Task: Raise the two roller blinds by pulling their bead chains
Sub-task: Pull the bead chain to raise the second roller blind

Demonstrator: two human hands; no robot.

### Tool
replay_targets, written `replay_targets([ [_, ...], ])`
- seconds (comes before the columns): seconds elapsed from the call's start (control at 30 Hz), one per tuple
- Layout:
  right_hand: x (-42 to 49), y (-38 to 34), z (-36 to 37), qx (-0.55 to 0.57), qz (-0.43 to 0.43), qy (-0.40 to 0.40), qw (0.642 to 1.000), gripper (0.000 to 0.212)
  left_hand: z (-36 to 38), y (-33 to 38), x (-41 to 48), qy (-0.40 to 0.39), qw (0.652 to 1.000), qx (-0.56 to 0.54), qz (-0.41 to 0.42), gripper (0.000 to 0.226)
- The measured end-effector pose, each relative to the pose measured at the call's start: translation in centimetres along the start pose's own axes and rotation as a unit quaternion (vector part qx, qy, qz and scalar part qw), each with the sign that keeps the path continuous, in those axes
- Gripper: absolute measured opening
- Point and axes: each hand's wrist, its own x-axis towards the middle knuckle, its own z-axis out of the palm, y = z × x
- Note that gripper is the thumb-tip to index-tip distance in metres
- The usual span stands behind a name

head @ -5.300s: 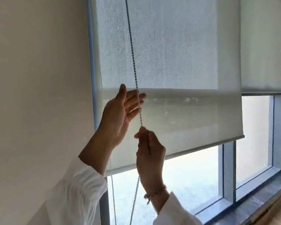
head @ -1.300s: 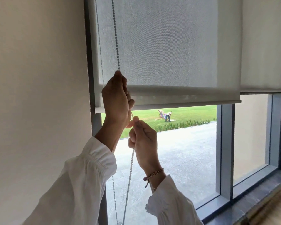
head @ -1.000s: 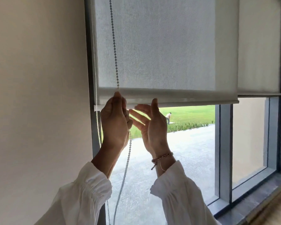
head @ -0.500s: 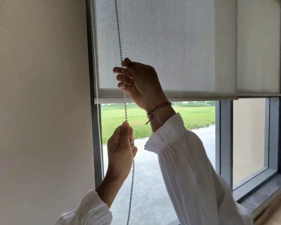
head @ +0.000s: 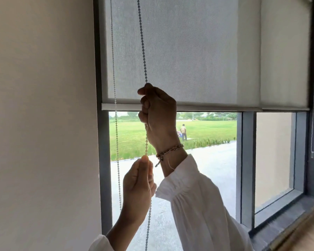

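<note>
My right hand (head: pixel 159 113) fists the bead chain (head: pixel 142 42) at frame centre; my left hand (head: pixel 137 189) pinches it just below. Left blind (head: pixel 179 51) fills upper centre, right blind (head: pixel 284 51) upper right, their bottom edges nearly level.

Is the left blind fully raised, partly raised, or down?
Partly raised: the left blind ends at its bottom bar, with open window below it.

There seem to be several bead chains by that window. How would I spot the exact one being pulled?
Start at the left roller blind beside the wall. Two strands hang before it; take the darker bead chain to the right. Unlike the pale strand, it runs through the right hand and left hand.
</note>
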Motion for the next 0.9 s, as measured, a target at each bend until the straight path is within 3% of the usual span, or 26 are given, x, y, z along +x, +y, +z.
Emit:
replay_targets([
  [0.9, -1.7, 0.8, -0.1, -0.014, -0.043, -0.034, 0.998, 0.029, -1.4, -0.7, 0.1, -0.014, 0.998, 0.053, -0.014, 0.035],
])
